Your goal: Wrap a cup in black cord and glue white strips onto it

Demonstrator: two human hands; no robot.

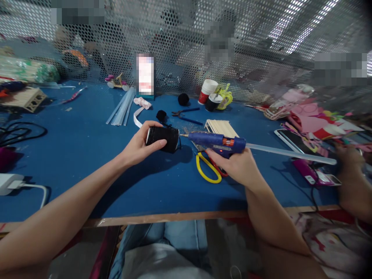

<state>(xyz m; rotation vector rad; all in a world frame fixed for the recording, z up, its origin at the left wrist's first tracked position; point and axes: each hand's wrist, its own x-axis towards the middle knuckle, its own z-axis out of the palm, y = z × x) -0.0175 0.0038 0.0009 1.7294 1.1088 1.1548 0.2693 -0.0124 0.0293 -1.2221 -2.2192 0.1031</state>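
Note:
My left hand (145, 146) is wrapped round a black-covered cup (163, 138) that lies on its side above the table, its white rim toward my wrist. In my right hand (242, 166) is a blue glue gun (207, 139) with a small red light lit and a long clear glue stick (293, 153) out of its back end. The nozzle points left and is at the cup's end; whether it touches cannot be made out. Scissors (208, 175) with yellow and red handles lie under the gun. A ball of black yarn (161, 116) sits just behind the cup.
Blue-handled pliers (188, 110), a black pompom (183, 99), paper cups (208, 91) and stick panels (222, 127) lie farther back. Clear glue sticks (121, 108) are at left, near a propped phone (145, 73). A co-worker's arm (351, 182) is at the right edge.

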